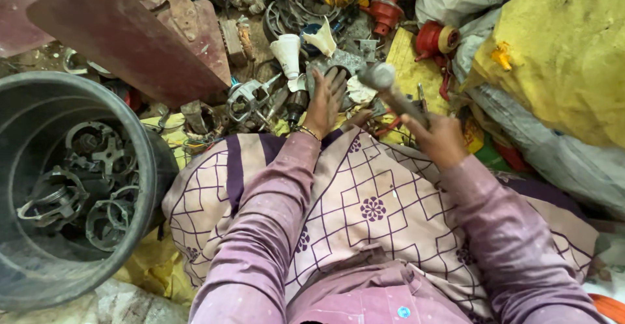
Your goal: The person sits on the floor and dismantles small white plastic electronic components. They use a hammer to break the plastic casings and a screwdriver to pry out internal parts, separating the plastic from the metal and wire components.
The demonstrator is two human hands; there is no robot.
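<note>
Hammer [390,93] sits in your right hand [439,140], fist wrapped round the handle's lower end, and its long axis runs up and left to the grey head at roughly the height of your left fingertips. Your left hand [323,102] lies flat, fingers spread, on a dark round part [338,75] in the scrap just ahead of your lap; that hand is the nearer one to it. Most of the part is hidden under your palm, so its shape is hard to make out. Left of you stands a black bucket [140,161] of metal pieces.
</note>
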